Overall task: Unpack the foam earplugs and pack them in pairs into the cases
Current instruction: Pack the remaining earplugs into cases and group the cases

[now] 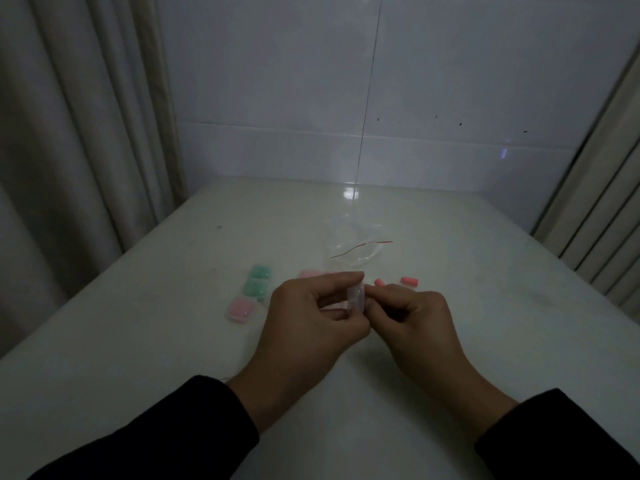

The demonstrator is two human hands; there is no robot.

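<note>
My left hand (311, 318) and my right hand (414, 320) meet above the table's middle, both pinching a small clear case (356, 297) held on edge between the fingertips. Just beyond my right hand two loose pink foam earplugs lie on the table, one (379, 282) close to my fingers and one (409, 280) further right. Left of my hands lie two green cases (258, 280) and a pink case (240, 308). Another pink case (310, 274) peeks out behind my left hand. What the held case contains is hidden.
A crumpled clear plastic bag (356, 251) with a red seal strip lies further back on the white table (173, 341). A tiled wall stands behind the table, with curtains on both sides. My sleeves are black.
</note>
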